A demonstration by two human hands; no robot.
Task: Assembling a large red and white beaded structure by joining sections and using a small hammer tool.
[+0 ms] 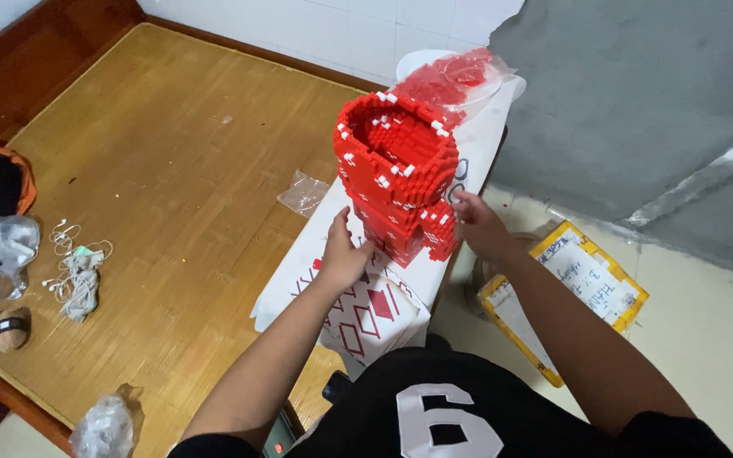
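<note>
A tall hollow model of small red and white building bricks (396,174) stands on a narrow white table (477,136). My left hand (344,253) presses against its lower left side with the fingers spread. On the other side, my right hand (478,222) touches its lower right side. A printed sheet with red shapes (366,309) lies on the table below the model. Behind the model sits a clear bag of loose red bricks (451,80).
A bamboo mat (154,170) covers a low wooden bed at the left, with white earphones and cloth (78,271), plastic bags (2,242) and a small clear bag (303,193) on it. A yellow-edged cardboard box (570,293) lies on the floor at the right.
</note>
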